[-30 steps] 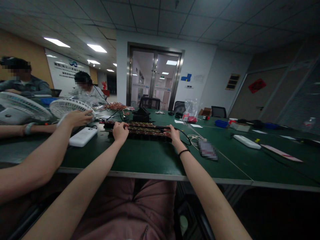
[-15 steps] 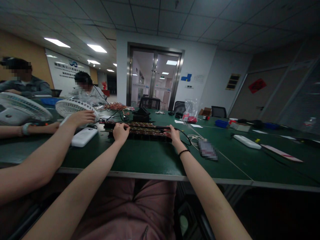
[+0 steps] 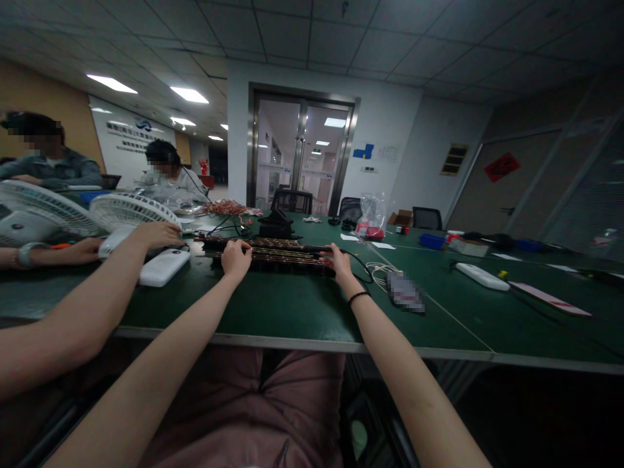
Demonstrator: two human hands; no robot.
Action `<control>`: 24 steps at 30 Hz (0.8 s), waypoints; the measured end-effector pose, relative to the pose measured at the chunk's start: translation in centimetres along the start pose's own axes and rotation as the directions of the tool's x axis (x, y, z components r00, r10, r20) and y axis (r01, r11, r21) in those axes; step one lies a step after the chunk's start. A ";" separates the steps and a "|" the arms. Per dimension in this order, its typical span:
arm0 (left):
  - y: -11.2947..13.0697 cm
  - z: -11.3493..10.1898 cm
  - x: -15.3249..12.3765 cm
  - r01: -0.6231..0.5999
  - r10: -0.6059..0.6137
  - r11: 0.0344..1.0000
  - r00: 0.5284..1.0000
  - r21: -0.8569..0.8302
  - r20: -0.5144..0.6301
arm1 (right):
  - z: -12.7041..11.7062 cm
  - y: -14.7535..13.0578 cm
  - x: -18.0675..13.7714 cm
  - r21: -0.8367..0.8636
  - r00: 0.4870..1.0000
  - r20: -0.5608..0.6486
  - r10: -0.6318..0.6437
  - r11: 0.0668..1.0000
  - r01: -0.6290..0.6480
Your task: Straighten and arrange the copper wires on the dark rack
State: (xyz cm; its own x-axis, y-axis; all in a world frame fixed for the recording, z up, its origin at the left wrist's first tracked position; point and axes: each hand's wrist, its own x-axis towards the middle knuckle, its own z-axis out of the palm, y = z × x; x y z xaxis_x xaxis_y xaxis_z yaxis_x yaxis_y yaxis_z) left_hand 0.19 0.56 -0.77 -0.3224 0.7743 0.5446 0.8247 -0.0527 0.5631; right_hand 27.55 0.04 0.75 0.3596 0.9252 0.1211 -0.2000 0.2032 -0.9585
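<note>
Forearms, both bare, reach out over a pink-clad lap [image 3: 234,403] and across the front edge of the green desk [image 3: 292,341]; a black hair tie [image 3: 357,297] circles the right wrist. A co-worker's arm comes in from the left, its hand [image 3: 156,233] resting by the base of a white desk fan [image 3: 131,209], just beyond a white power bank [image 3: 163,266].

Further out, the person's own hands meet a stack of long circuit strips [image 3: 283,253], dark with rows of coppery contacts, lying crosswise on the desk. The left hand [image 3: 236,257] is curled, knuckles up, fingers bent onto the left part of the stack; whether it pinches a strip I cannot tell. The right hand [image 3: 337,260] lies wide and flat, fingers spread over the right end, holding nothing.

By that stance, the step in hand looks like steadying or squaring up the strips from both ends; any lift or shift would call for both ends to move together, since strips this long and thin would likely sag or slide apart.

Beside the right hand lie a coil of white cable [image 3: 377,270] and a black lead; behind the stack stands a black device [image 3: 275,224]; far off are a plastic bag [image 3: 371,218] and glass doors [image 3: 299,156].
</note>
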 end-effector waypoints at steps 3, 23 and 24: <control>0.0 0.0 0.0 0.003 -0.003 1.000 1.000 -0.003 -0.002 | 0.0 0.1 0.0 0.002 1.000 -0.001 0.002 1.000 -0.002; 0.2 -0.3 0.0 -0.024 0.023 0.999 0.999 -0.049 -0.024 | 0.0 0.0 0.1 0.007 1.000 -0.001 0.011 1.000 -0.011; 0.2 -0.3 0.0 -0.026 0.025 0.999 0.999 -0.047 -0.027 | 0.0 0.0 0.1 0.008 1.000 -0.004 0.010 1.000 -0.010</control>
State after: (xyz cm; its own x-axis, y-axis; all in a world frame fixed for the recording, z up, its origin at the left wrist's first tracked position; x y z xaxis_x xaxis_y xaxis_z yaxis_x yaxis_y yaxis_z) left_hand 0.25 0.35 -0.50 -0.3140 0.7556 0.5748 0.8099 -0.1027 0.5775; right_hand 27.57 0.10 0.73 0.3612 0.9259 0.1104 -0.2112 0.1966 -0.9575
